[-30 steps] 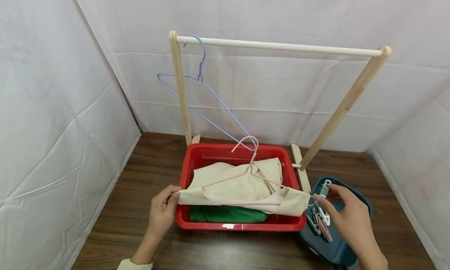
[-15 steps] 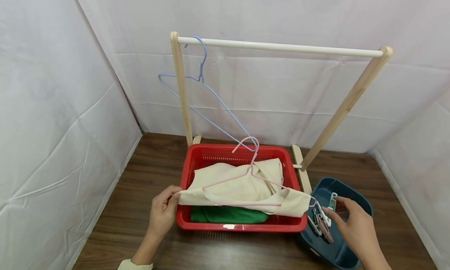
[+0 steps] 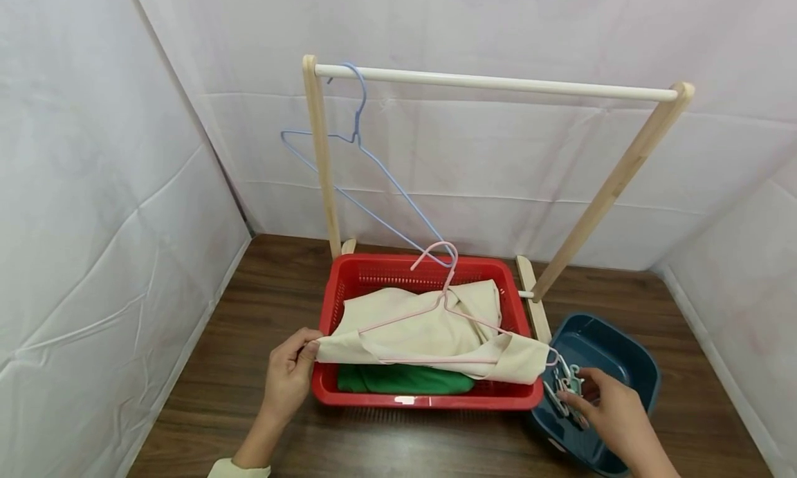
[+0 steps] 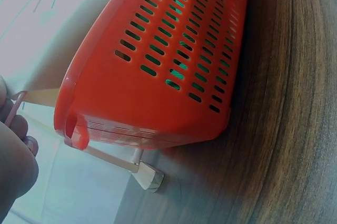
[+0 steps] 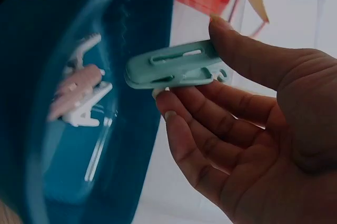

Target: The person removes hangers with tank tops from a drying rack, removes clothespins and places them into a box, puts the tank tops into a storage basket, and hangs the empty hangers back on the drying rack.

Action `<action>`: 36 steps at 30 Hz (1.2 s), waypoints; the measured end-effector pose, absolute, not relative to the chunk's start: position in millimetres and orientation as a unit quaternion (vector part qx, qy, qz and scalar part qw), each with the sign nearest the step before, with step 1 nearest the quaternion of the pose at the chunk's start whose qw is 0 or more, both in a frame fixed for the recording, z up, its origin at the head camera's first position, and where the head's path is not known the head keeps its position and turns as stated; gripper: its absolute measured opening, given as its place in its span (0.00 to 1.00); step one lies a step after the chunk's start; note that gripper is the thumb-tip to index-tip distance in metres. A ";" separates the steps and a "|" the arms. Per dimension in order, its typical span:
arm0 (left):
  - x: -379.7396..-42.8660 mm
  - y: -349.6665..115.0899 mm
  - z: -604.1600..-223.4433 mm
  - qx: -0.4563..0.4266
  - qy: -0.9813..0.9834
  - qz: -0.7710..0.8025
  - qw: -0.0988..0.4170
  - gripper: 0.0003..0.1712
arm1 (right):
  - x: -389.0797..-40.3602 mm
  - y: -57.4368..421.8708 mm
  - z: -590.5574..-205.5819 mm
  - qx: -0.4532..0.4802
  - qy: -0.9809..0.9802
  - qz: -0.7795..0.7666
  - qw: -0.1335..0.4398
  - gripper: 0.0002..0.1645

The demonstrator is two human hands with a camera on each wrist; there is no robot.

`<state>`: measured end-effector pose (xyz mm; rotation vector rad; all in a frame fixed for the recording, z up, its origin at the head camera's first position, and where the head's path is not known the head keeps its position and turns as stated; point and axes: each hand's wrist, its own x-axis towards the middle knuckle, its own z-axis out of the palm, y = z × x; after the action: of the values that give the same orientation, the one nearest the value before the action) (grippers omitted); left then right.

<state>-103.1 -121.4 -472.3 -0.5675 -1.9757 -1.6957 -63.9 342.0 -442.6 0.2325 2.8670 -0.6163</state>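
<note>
With thumb and fingers my left hand (image 3: 291,371) pinches the left corner of a cream garment (image 3: 398,319). In the left wrist view, the end of a pink hanger (image 4: 16,109) shows at those fingers. The pink hanger (image 3: 450,270) lies across the garment, its far end poking out at the right. Over the blue basin (image 3: 641,367), my right hand (image 3: 619,409) holds a green clothespin (image 5: 171,66) between thumb and fingertips. Several white and pink clothespins (image 5: 76,95) lie in the basin, partly hidden in the head view.
Under the garment stands a red basket (image 3: 429,400) with green cloth (image 3: 405,380) inside. Behind it rises a wooden rack with a white rod (image 3: 498,82). A blue hanger (image 3: 392,180) hangs at the rod's left end. White sheets surround the brown table (image 3: 212,367).
My right hand has come down and nearer with the green clothespin, from the basin's far left edge to just over the other clothespins. The left hand and garment keep their place.
</note>
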 end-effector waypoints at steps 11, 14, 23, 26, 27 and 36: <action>-102.7 -120.9 -472.7 -0.209 -0.714 -0.625 0.234 0.13 | -66.9 337.2 -452.6 0.096 0.961 -0.200 0.166 0.40; -102.5 -120.5 -471.7 -0.209 -0.711 -0.629 0.234 0.13 | -65.7 337.4 -453.0 0.095 0.961 -0.200 0.168 0.38; -102.4 -120.6 -471.7 -0.207 -0.711 -0.629 0.236 0.13 | -62.0 333.8 -448.6 0.078 0.963 -0.237 0.100 0.33; -102.2 -120.7 -471.9 -0.210 -0.709 -0.631 0.234 0.13 | -61.1 332.1 -446.2 0.072 0.965 -0.239 0.082 0.32; -102.2 -120.7 -472.0 -0.211 -0.708 -0.632 0.233 0.13 | -60.9 331.7 -445.6 0.070 0.966 -0.238 0.077 0.32; -101.6 -121.3 -472.3 -0.216 -0.706 -0.631 0.239 0.13 | -61.3 319.8 -438.2 0.026 0.966 -0.237 -0.101 0.13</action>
<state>-101.6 -121.3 -472.3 -0.5917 -1.9335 -1.7279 -61.3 319.8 -438.2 0.0890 3.2455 -0.7965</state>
